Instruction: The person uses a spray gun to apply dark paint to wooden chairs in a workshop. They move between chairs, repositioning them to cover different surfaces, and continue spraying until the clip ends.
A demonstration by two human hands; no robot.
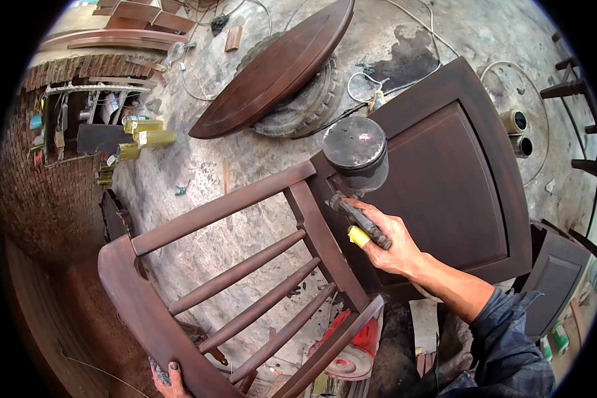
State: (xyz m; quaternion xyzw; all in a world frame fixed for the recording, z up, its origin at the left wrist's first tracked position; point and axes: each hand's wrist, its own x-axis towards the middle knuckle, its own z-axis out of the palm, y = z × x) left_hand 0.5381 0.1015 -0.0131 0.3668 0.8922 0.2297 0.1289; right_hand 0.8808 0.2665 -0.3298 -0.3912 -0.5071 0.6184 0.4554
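My right hand (pixel 388 242), with yellow tape on a finger, is wrapped round a black spray gun (pixel 358 215) with a round, paint-marked cup (pixel 353 147). It is over a dark brown chair seat (pixel 451 192) with a raised panel. My left hand (pixel 169 379), at the bottom edge, grips the side of a dark brown wooden chair back (pixel 126 282) with several turned spindles. The chair back lies left of the seat, tilted toward me.
An oval brown wooden top (pixel 272 73) leans over an old tyre (pixel 295 109). Hoses cross the stained concrete floor (pixel 159 166). Yellow tins (pixel 152 138) stand by a brick wall (pixel 33 199). Right are open cans (pixel 514 123), dark panels (pixel 557 278) and chair parts (pixel 570 89).
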